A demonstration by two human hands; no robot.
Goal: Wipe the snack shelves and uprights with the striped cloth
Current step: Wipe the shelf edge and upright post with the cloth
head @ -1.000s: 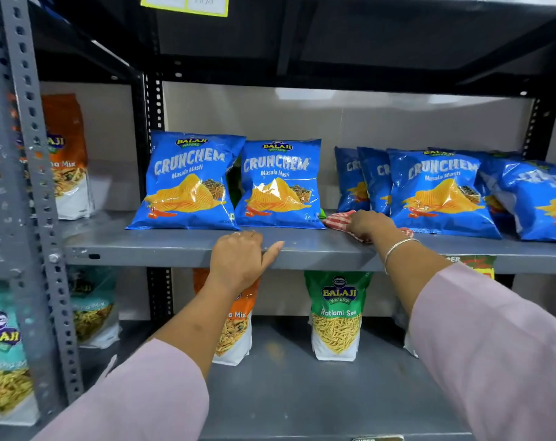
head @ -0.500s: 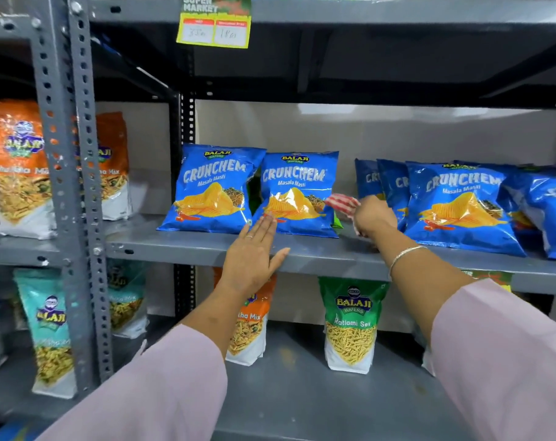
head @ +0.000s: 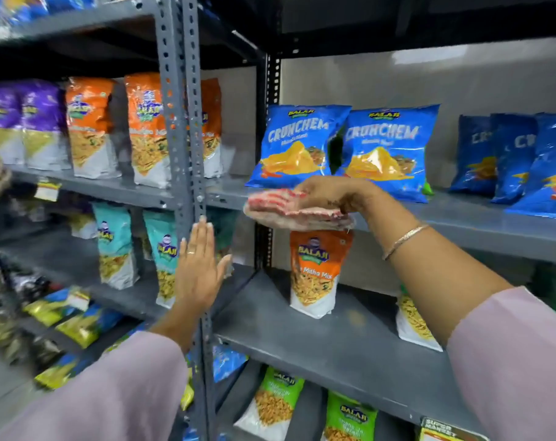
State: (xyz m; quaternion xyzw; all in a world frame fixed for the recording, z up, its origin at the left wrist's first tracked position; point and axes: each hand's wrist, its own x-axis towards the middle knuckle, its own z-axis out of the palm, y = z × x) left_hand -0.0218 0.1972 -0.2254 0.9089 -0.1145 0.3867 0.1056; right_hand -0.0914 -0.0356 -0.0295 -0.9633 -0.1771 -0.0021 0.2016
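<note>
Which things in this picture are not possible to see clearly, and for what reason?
Head view only:
- Striped cloth: blurred; contact with the shelf edge unclear.
- Right hand: fingers hidden by the cloth.
- Upright: hides the orange bags behind it.
- Price tag: cut off by the bottom edge.

The grey metal shelf [head: 480,218] carries upright blue Crunchem bags [head: 297,144]. The lower shelf [head: 350,342] carries an orange Mitha Mix pouch [head: 315,275], standing upright.
</note>
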